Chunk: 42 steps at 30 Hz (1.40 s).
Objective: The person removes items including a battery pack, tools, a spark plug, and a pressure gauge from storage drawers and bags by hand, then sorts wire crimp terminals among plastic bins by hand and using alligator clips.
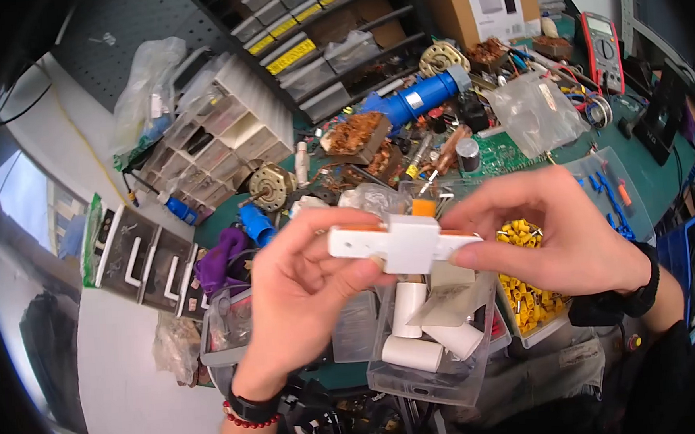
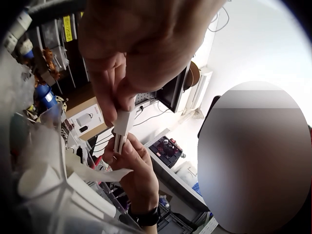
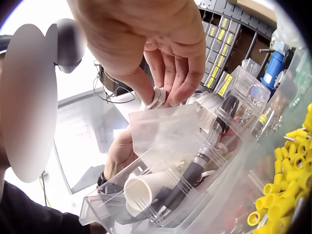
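Note:
In the head view, both hands hold a narrow white bar with orange along its upper edge, and a white sleeve (image 1: 411,243) sits around its middle. My left hand (image 1: 288,288) pinches the bar's left end, thumb at the sleeve's edge. The right hand (image 1: 543,229) pinches the other end between thumb and fingers. From the left wrist, the bar (image 2: 118,142) looks layered where it comes out of the sleeve. Below the hands stands a clear plastic bin (image 1: 425,383) with several white rolls (image 1: 411,354) and a whitish flap (image 1: 452,302) over them.
To the right is a bin of yellow crimp terminals (image 1: 531,297); past it lies a tray with blue pieces (image 1: 613,205). Drawer cabinets (image 1: 223,137), a blue cylinder (image 1: 420,99), a motor part (image 1: 270,187), a screwdriver (image 1: 446,155) and a multimeter (image 1: 604,52) crowd the green bench behind.

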Each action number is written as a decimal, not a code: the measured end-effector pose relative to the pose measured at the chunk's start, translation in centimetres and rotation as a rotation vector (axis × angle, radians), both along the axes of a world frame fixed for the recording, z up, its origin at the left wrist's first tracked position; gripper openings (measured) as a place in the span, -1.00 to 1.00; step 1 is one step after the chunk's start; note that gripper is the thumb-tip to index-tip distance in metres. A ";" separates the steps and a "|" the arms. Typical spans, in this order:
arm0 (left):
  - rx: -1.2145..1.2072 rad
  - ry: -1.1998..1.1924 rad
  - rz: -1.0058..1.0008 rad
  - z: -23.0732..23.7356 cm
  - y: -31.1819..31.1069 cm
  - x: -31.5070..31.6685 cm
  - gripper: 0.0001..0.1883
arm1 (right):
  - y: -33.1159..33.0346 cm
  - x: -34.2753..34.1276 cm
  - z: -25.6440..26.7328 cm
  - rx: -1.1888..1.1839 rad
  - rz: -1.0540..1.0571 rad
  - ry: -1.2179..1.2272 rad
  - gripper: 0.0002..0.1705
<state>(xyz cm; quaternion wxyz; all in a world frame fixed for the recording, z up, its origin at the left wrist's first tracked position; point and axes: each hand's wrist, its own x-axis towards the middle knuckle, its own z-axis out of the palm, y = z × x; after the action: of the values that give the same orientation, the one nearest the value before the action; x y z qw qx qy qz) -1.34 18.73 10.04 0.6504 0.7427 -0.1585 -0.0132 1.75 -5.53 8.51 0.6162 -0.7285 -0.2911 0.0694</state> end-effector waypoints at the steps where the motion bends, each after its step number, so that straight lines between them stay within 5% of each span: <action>1: 0.023 -0.047 0.003 0.1 -0.2 -0.6 -0.64 | -0.2 -0.2 -0.2 0.005 0.013 -0.022 -0.73; 18: -0.005 -0.271 0.087 -1.6 -4.8 -11.8 -0.63 | -4.1 -10.7 -0.6 0.167 -0.176 -0.284 -0.73; 28: -0.297 -0.185 0.139 -4.2 -6.6 -11.2 -0.69 | -2.3 -12.1 -4.1 0.210 -0.459 -0.554 -0.72; 42: -0.167 -0.190 0.004 -5.4 -6.3 -10.6 -0.52 | -3.4 -12.1 -7.5 0.132 -0.518 -0.844 -0.68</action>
<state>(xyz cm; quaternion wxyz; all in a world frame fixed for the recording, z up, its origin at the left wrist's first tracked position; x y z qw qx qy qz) -11.90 12.40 4.64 0.6923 0.6840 -0.2184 0.0717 -10.36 -8.90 1.05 0.4865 -0.7007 -0.3287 -0.4054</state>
